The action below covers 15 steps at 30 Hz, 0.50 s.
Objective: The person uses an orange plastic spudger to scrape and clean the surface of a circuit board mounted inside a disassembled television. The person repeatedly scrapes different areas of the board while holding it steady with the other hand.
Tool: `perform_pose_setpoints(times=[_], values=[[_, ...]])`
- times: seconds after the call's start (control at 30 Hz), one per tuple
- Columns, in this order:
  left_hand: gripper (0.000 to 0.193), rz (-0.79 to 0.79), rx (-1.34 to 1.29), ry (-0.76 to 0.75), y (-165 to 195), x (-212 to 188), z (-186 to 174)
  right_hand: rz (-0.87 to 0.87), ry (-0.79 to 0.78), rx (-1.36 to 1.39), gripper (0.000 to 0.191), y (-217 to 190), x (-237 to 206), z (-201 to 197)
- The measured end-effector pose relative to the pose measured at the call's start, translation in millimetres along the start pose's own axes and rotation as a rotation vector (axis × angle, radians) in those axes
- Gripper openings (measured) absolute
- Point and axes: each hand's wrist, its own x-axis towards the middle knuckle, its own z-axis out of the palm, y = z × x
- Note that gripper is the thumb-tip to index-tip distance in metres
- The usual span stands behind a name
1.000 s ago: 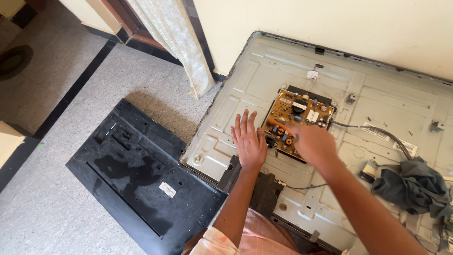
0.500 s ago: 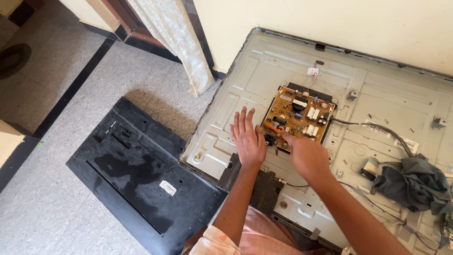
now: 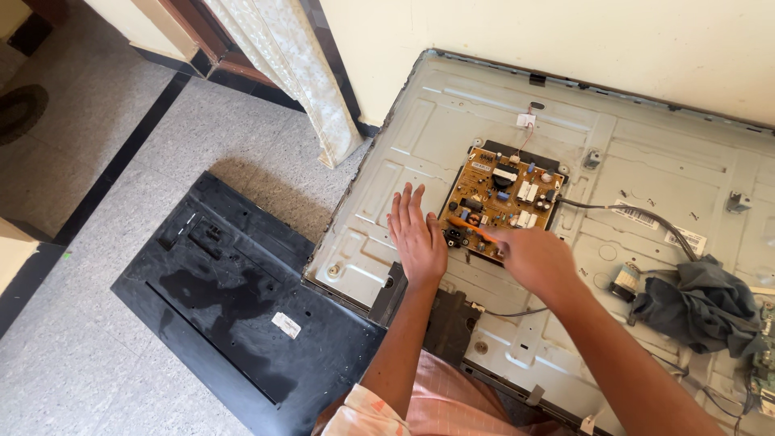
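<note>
Circuit board: the brown rectangular circuit board (image 3: 502, 202), studded with small black, white and blue parts, sat fixed near the middle of the grey pressed-metal back panel (image 3: 420, 137) of the flat screen lying on the floor.
Orange tool: a thin orange-handled tool (image 3: 472, 228) lay across the board's lower left corner, its far end under your right hand.
Right hand: your right hand (image 3: 533, 257) was closed around the orange tool at the board's lower edge, fingers curled together.
Left hand: your left hand (image 3: 417, 234) lay flat on the metal panel just beside the board's left edge, fingers straight and close together, holding nothing.
Cables: a grey cable (image 3: 630, 213) ran from the board's right side towards a crumpled dark grey cloth (image 3: 698, 305) on the panel, well apart from your hands.
Cover: the black plastic back cover (image 3: 234, 299) lay on the speckled grey floor (image 3: 89, 355), touching the panel's lower left edge.
Curtain: a pale patterned curtain (image 3: 299, 73) hung against the cream wall (image 3: 565, 32) above the panel.
</note>
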Motion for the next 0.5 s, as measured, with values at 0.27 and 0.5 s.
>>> perform_pose_setpoints(times=[0.27, 0.5], values=[[0.052, 0.018, 0.009, 0.019, -3.2, 0.5, -0.4, -0.031, -0.115, 0.063, 0.049, 18.7, 29.7, 7.9], [0.052, 0.015, 0.006, 0.005, -2.8, -0.5, 1.3, 0.058, -0.213, -0.012, 0.052, 42.3, 7.3, -22.5]])
